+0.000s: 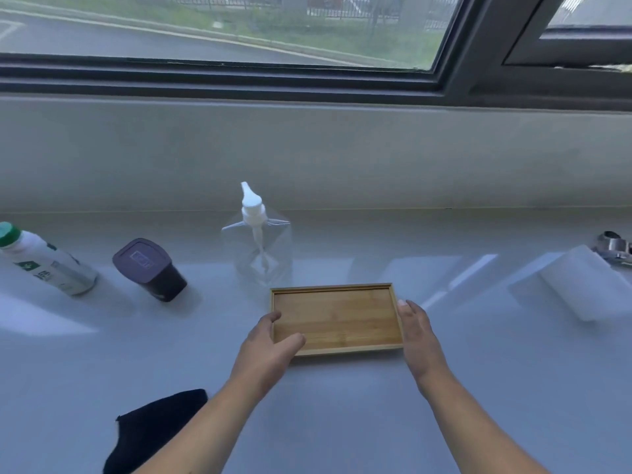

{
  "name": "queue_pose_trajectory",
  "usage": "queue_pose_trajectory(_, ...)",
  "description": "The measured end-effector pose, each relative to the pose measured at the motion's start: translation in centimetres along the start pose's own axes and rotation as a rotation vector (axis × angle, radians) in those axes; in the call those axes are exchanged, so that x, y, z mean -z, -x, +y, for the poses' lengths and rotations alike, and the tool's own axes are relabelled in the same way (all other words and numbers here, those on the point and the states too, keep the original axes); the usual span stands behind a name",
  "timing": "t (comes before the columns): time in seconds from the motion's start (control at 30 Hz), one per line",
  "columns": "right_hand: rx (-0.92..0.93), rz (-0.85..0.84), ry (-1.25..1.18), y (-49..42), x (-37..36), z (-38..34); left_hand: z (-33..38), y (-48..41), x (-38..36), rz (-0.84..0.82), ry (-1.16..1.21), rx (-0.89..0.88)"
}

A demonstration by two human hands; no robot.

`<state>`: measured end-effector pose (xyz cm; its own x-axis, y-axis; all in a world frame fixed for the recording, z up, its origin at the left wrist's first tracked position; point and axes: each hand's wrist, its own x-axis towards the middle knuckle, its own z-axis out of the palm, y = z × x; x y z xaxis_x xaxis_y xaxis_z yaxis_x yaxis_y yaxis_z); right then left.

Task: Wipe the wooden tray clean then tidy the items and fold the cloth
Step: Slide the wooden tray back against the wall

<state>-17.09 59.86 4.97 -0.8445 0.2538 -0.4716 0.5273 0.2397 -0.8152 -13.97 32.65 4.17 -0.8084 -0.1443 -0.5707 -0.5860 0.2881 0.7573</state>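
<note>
Broadly, a pale grey counter (342,422) fills the lower view, running back to a light wall beneath a dark-framed window (239,73). The wooden tray (337,319) lies flat near the middle of the counter and serves as the landmark for everything else.

Behind the tray and slightly to its left stands a clear pump bottle (258,244) with a white pump head, close to the tray's far edge but not clearly touching it. Further left of the tray, well apart, a dark purple container (148,268) with a flat lid stands on the counter, and beyond that a white bottle with a green cap (44,260) sits at the left edge of view. Right of the tray, well apart, is a white rectangular block (588,285), with a shiny metal fitting (614,246) just behind it. Nearer the person than the tray and off to its left, a black cloth (154,429) lies crumpled, partly covered by the left forearm.

The left hand (266,350) is at the tray's near-left corner, thumb resting over the rim onto the inside, fingers loosely curled along the left side. The right hand (415,331) lies against the tray's right edge, fingers straight and together, not curled round anything. The tray's inside is bare wood.
</note>
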Motion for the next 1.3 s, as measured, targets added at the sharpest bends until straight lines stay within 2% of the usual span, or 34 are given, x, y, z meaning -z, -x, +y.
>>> queue_pose_trajectory(0.4,0.027,-0.012,0.030,-9.8,5.5,-3.2,8.3,-6.2,-7.6,0.088,0.004,0.052)
queue_pose_trajectory(0.7,0.048,-0.039,0.055,-17.5,4.1,-6.5,13.5,-13.4,-9.4,0.255,-0.058,0.043)
queue_pose_trajectory(0.93,0.062,-0.045,0.049,-21.5,2.1,-8.3,15.4,-17.7,-9.6,0.356,-0.102,0.105)
queue_pose_trajectory(1.3,0.071,-0.041,0.099,-24.2,1.2,-9.3,16.4,-20.7,-9.6,0.417,-0.146,0.105)
